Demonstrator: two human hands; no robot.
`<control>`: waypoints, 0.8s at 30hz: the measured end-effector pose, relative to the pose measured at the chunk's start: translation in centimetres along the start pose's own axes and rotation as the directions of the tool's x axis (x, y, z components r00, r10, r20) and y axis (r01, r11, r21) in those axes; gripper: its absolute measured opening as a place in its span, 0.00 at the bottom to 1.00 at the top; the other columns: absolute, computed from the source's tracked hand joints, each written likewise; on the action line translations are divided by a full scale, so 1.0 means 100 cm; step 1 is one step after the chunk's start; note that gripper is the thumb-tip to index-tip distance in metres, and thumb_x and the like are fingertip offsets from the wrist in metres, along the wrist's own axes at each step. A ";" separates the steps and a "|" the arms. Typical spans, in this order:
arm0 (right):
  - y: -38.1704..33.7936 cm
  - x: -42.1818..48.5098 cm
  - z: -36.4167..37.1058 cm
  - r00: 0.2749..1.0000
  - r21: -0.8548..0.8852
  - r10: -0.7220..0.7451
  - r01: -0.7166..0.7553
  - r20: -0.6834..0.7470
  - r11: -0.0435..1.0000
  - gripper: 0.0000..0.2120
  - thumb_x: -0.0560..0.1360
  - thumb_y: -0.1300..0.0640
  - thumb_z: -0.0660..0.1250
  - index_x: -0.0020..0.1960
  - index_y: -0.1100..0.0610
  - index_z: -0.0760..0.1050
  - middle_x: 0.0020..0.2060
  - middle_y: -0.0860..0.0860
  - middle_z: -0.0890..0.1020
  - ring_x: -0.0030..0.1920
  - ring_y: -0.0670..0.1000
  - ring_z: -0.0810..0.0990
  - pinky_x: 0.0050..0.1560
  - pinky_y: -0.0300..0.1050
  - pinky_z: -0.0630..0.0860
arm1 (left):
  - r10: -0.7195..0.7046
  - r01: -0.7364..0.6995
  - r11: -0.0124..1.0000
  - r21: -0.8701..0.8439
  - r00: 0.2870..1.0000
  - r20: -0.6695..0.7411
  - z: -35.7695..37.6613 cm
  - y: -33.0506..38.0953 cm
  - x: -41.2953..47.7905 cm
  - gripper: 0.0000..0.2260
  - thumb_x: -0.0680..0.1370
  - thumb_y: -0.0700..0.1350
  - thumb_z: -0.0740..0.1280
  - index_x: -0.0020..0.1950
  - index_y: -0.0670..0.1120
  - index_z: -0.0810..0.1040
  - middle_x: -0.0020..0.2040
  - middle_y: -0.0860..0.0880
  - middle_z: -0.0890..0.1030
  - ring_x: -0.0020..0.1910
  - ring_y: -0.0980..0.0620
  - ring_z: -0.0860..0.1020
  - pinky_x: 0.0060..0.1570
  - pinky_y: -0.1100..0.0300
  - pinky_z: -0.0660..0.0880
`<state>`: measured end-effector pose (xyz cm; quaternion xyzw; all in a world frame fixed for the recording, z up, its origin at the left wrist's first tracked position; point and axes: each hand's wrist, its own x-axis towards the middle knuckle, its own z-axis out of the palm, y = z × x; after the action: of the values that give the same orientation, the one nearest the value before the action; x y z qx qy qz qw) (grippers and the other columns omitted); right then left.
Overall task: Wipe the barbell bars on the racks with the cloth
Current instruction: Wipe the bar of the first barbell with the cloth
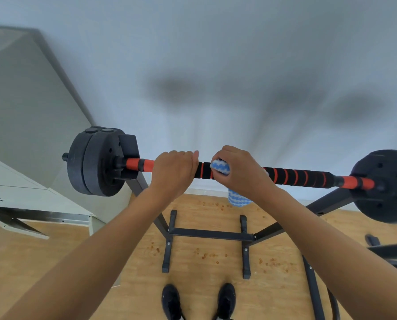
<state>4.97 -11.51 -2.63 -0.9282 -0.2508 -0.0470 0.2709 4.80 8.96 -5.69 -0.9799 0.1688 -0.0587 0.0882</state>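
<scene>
Wooden flooring (54,262) runs under the whole scene, and nearest the camera a pair of black shoes (198,301) stands on it, toes toward the black rack (210,235). Small orange specks (271,262) lie scattered on the boards around the rack's feet.

Above the rack's legs the bar (296,177) lies crosswise, resting on the rack's uprights. The left hand (174,173) grips it bare, fingers curled over the top, just right of the orange section near the left weights (93,161). Just beside it, the right hand (241,172) is clamped round the bar with a blue-and-white cloth (220,166) wrapped under the fingers; a loose tail of the cloth hangs below the wrist. A short piece of black-and-orange grip shows between the two hands.

To the right of the cloth the striped grip runs bare as far as the right weight (387,185), which closes off that end. A pale bench-like frame (38,204) stands to the left, near the left weights. Behind everything rises a plain white wall (216,54) with soft shadows on it.
</scene>
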 end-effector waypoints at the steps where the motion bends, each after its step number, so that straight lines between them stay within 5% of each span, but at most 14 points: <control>1: 0.000 -0.001 0.000 1.000 -0.010 -0.003 0.003 -0.004 1.000 0.03 0.74 0.58 0.71 0.48 0.55 0.80 0.41 0.48 0.79 0.40 0.49 0.78 0.43 0.50 0.79 | -0.016 0.016 0.999 0.030 1.000 0.016 -0.001 0.000 0.005 0.17 0.85 0.49 0.51 0.49 0.47 0.78 0.30 0.52 0.68 0.28 0.49 0.69 0.30 0.56 0.66; 3: 0.001 -0.001 0.000 1.000 -0.021 -0.014 0.013 -0.008 1.000 0.03 0.74 0.59 0.72 0.48 0.56 0.81 0.41 0.48 0.79 0.40 0.49 0.78 0.43 0.50 0.79 | -0.012 0.007 0.998 0.058 0.997 0.072 -0.011 -0.003 0.013 0.22 0.84 0.50 0.47 0.54 0.46 0.80 0.29 0.51 0.66 0.27 0.50 0.67 0.28 0.58 0.61; 6: 0.000 0.002 -0.004 1.000 -0.016 -0.030 0.030 0.008 0.999 0.04 0.74 0.59 0.73 0.48 0.56 0.81 0.41 0.48 0.80 0.40 0.48 0.78 0.43 0.47 0.79 | 0.139 -0.144 0.989 0.013 0.972 0.188 -0.013 -0.012 0.028 0.16 0.84 0.43 0.56 0.71 0.43 0.70 0.36 0.49 0.69 0.34 0.47 0.74 0.29 0.56 0.64; 9: -0.002 0.002 -0.008 0.998 0.010 -0.049 0.049 0.036 0.999 0.04 0.74 0.59 0.73 0.48 0.56 0.82 0.41 0.47 0.80 0.39 0.46 0.78 0.43 0.44 0.78 | 0.117 -0.057 0.982 -0.181 0.931 0.345 -0.021 -0.019 0.045 0.15 0.83 0.39 0.57 0.70 0.42 0.70 0.38 0.48 0.73 0.34 0.49 0.73 0.30 0.56 0.64; 12: -0.002 0.003 -0.007 0.999 0.003 -0.030 0.030 0.029 1.000 0.04 0.74 0.58 0.73 0.49 0.55 0.82 0.41 0.46 0.80 0.40 0.46 0.78 0.44 0.44 0.78 | 0.011 0.000 0.998 -0.069 0.988 0.157 -0.016 -0.009 0.023 0.20 0.83 0.43 0.62 0.76 0.49 0.67 0.39 0.50 0.71 0.35 0.49 0.71 0.30 0.57 0.64; 14: -0.002 0.004 -0.003 1.000 -0.021 -0.019 0.019 -0.012 1.000 0.05 0.74 0.57 0.73 0.49 0.55 0.82 0.41 0.47 0.80 0.40 0.47 0.78 0.44 0.46 0.79 | -0.016 0.015 0.998 -0.057 1.000 -0.017 -0.004 0.000 -0.001 0.13 0.84 0.49 0.60 0.68 0.49 0.73 0.40 0.51 0.71 0.37 0.49 0.71 0.36 0.55 0.70; 16: -0.002 0.004 0.001 0.999 -0.043 -0.004 0.002 -0.046 0.999 0.05 0.74 0.56 0.73 0.50 0.55 0.81 0.41 0.47 0.80 0.39 0.47 0.77 0.43 0.46 0.79 | -0.089 0.064 0.982 -0.176 0.986 -0.139 0.005 0.002 -0.009 0.15 0.86 0.54 0.52 0.53 0.48 0.75 0.39 0.51 0.71 0.37 0.49 0.71 0.41 0.54 0.73; 19: -0.002 -0.001 0.004 0.998 -0.052 -0.004 0.001 -0.057 0.999 0.05 0.74 0.57 0.73 0.50 0.56 0.81 0.42 0.48 0.79 0.40 0.47 0.77 0.42 0.45 0.79 | -0.079 0.042 0.988 -0.146 0.964 -0.253 0.011 0.001 -0.003 0.18 0.87 0.50 0.53 0.39 0.46 0.71 0.30 0.51 0.68 0.29 0.49 0.67 0.33 0.53 0.72; 22: -0.001 -0.002 -0.001 0.999 -0.045 -0.026 0.024 -0.029 0.999 0.05 0.74 0.59 0.73 0.49 0.56 0.82 0.42 0.48 0.80 0.41 0.47 0.77 0.42 0.43 0.77 | -0.086 0.070 0.990 -0.121 0.988 -0.132 -0.006 -0.005 0.008 0.16 0.81 0.44 0.67 0.34 0.46 0.72 0.24 0.51 0.63 0.21 0.49 0.61 0.23 0.58 0.68; 24: -0.001 -0.002 -0.005 0.999 -0.040 -0.039 0.039 -0.001 0.998 0.05 0.74 0.60 0.74 0.50 0.56 0.82 0.42 0.48 0.80 0.41 0.47 0.77 0.43 0.39 0.75 | 0.040 -0.025 0.989 -0.147 0.995 0.096 -0.014 -0.013 0.022 0.11 0.84 0.46 0.61 0.49 0.42 0.80 0.28 0.50 0.69 0.23 0.50 0.66 0.25 0.58 0.64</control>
<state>4.79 -11.75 -2.23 -0.9282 -0.2678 -0.0579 0.2517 7.08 9.21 -3.87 -0.9826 0.1840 0.0038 0.0259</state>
